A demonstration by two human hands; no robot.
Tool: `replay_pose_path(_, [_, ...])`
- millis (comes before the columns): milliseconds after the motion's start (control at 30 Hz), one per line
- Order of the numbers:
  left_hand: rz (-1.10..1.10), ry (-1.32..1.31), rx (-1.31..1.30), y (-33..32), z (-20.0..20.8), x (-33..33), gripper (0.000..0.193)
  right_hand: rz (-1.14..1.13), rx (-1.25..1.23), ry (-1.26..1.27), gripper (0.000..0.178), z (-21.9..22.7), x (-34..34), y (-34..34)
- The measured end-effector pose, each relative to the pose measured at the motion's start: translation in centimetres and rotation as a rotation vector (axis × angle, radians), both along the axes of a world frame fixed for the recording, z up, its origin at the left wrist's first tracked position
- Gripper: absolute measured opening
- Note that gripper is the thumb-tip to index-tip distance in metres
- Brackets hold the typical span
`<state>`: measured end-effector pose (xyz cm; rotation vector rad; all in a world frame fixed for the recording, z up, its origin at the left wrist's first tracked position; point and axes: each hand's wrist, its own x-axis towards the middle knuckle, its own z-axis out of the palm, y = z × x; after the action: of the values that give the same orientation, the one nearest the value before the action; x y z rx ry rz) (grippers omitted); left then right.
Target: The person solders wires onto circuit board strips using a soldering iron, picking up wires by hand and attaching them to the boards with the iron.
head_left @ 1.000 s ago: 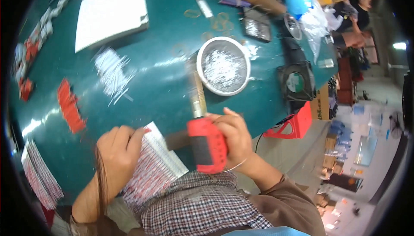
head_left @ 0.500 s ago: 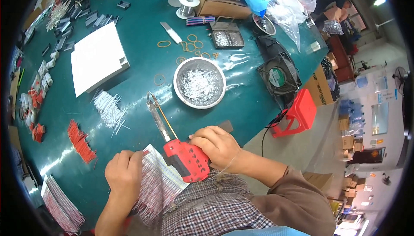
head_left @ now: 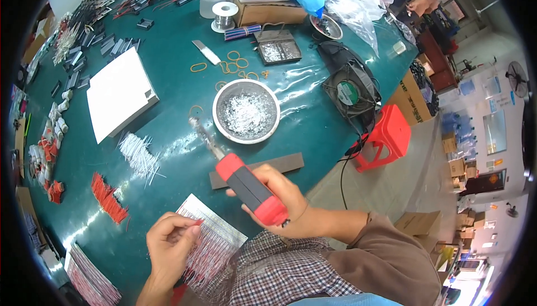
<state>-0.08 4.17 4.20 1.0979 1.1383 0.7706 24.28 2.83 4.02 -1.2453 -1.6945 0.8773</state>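
Note:
My right hand (head_left: pixel 288 197) is wrapped round a red and black soldering gun (head_left: pixel 251 189), its metal barrel slanting up and left to a blurred tip. My left hand (head_left: pixel 168 244) pinches a small red piece (head_left: pixel 198 223) between thumb and fingers. That pinch lies over a pale printed sheet (head_left: pixel 197 206) in front of my checked apron. Many thin red and white wires (head_left: pixel 204 258) are laid in rows on the sheet. Beyond the gun's tip stands a round bowl (head_left: pixel 246 139) holding shiny silvery bits. A flat grey-brown strip (head_left: pixel 288 163) lies partly behind the gun.
Left are a white block (head_left: pixel 120 93), white tubes (head_left: pixel 140 158), red pieces (head_left: pixel 109 198) and another wire bundle (head_left: pixel 92 278). Farther off lie a knife (head_left: pixel 207 52), rubber bands (head_left: pixel 237 62), an open tin (head_left: pixel 278 51) and a solder spool (head_left: pixel 224 16). A fan (head_left: pixel 352 93) and red stool (head_left: pixel 386 137) are right.
The soldering gun has turned over, showing its black side, and its tip swung. My left hand has moved right over the sheet, now pinching a red piece. More of the strip shows.

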Motion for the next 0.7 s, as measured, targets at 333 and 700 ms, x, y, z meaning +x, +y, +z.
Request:
replay_pose_path(333, [0.032, -0.287, -0.399, -0.3, -1.1, 2.1, 0.012, 0.172, 0.015, 0.287, 0.061, -1.1, -3.1, -2.3])
replay_pose_path(700, [0.112, -0.247, -0.423, -0.7, -0.5, 2.8, 0.010, 0.108, 0.098, 0.263, 0.058, -1.3, -3.3, -2.1])
